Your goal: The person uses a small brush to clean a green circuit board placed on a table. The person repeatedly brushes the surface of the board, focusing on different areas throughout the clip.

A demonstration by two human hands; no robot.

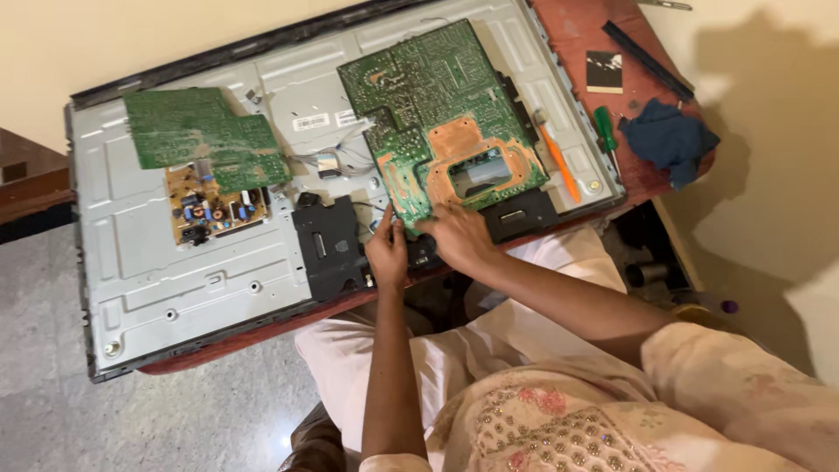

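We see the large green circuit board [441, 109] lying solder side up on the grey metal back of a flat panel [201, 280], toward the panel's right half, its long axis running from the near edge up and away, tilted a little to the right; its copper-coloured patch with a rectangular cutout sits at the near end. Our left hand [387, 253] pinches the board's near left corner, fingers drawn together on the edge, though what exactly sits between the fingertips is too small to make out. Our right hand [459, 236] lies just beside it, fingers curved down onto the near edge of the board, touching it; we cannot tell whether it truly grips or only presses. The hands hide that edge and part of a black plastic block [330, 245] below it. Farther left lie a smaller green board [201, 131] and a tan board [214, 205] with components. To the right, an orange-handled tool [558, 162] rests on the panel, and a green screwdriver [605, 129] and dark blue cloth [669, 135] lie on the reddish table [577, 31].
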